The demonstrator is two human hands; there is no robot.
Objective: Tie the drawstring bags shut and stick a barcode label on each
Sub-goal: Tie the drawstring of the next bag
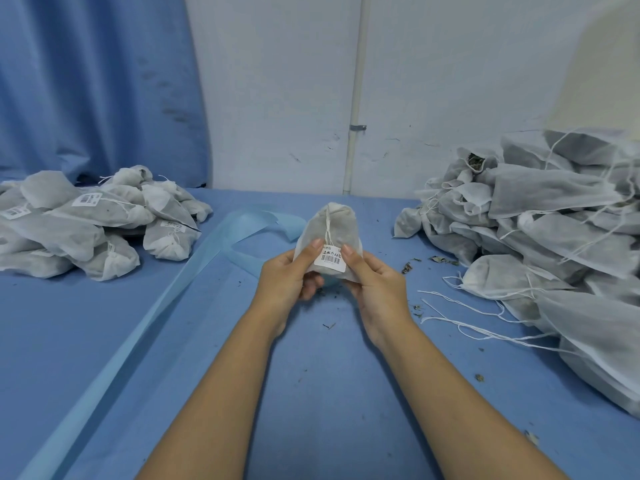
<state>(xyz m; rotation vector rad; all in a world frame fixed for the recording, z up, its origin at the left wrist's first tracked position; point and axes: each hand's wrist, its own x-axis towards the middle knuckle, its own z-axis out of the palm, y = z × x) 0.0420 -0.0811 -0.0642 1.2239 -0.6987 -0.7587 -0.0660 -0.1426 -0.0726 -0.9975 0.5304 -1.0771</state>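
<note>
Head | L hand point(285, 277) + R hand point(375, 282) grip bag point(329, 226) | label point(330, 259) on

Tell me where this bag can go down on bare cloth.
Bare blue cloth lies near middle, and near left between the pale blue strip and the labelled white mesh bag heap. Right is crowded: untied bag heap, loose white strings.

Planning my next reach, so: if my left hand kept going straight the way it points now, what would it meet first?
The drawstring bag: the left hand points forward and slightly right, gripping it. Beyond, probably only blue table to the wall; depth unclear.
</note>
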